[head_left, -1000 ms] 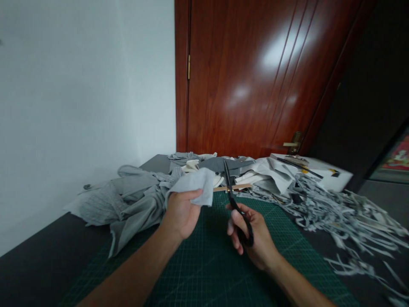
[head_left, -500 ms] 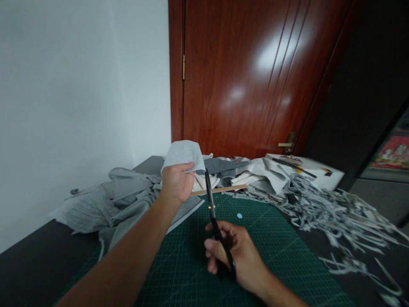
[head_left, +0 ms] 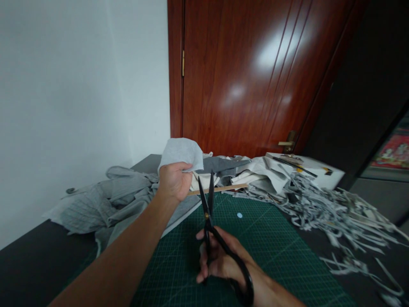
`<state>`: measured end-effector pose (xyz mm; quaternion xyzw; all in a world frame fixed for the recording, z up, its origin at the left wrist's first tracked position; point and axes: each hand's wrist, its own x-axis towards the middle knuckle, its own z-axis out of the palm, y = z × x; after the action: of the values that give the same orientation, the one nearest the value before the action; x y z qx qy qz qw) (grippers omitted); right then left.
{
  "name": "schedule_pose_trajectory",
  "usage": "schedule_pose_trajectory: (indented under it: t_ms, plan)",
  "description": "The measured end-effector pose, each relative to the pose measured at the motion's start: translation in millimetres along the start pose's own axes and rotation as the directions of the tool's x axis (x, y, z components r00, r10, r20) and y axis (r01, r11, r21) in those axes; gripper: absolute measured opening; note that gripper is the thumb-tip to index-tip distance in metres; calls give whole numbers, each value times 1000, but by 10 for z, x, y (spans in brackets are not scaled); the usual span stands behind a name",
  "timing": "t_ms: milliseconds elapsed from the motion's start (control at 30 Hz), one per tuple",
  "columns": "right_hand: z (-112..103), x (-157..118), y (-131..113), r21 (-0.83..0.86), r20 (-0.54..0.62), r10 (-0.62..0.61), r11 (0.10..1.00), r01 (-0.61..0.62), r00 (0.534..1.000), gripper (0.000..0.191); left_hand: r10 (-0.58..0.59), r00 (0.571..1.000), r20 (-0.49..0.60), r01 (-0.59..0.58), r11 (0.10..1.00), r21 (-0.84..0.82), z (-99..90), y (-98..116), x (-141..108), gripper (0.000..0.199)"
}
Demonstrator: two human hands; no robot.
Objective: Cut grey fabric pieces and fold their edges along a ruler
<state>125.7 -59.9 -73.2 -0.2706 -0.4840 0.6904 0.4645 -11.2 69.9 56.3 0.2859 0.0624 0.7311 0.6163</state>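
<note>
Left hand (head_left: 175, 182) raising a light grey cloth piece (head_left: 182, 152), right hand (head_left: 225, 260) holding open black scissors (head_left: 207, 213).

The left fingers pinch the cloth piece along its lower edge, thumb on top, above the far part of the green cutting mat (head_left: 265, 247); the right fingers are curled around the scissors' handles, with the blades parted and pointing up just below the cloth. A small pale disc (head_left: 239, 215) lies on the mat. Crumpled grey fabric (head_left: 124, 187) is heaped on the left of the worktop (head_left: 38, 251), and a tangle of grey strips (head_left: 329, 213) spreads at the right, near a white box (head_left: 330, 177).
</note>
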Motion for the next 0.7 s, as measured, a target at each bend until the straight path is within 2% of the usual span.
schedule_pose_trajectory:
  t_ms: [133, 267, 700]
  plan:
    - [44, -42, -113, -106, -70, -81, 992, 73, 994, 49, -8, 999, 47, 6, 1000, 31, 26, -68, -76, 64]
    - [63, -55, -207, -190, -134, -137, 976, 110, 981, 44, 3, 999, 47, -5, 999, 40, 41, -131, -124, 65]
    - [-30, -2, -207, -217, -151, -210, 960, 175, 966, 37, -87, 979, 183, 60, 987, 146, -29, -213, -219, 69]
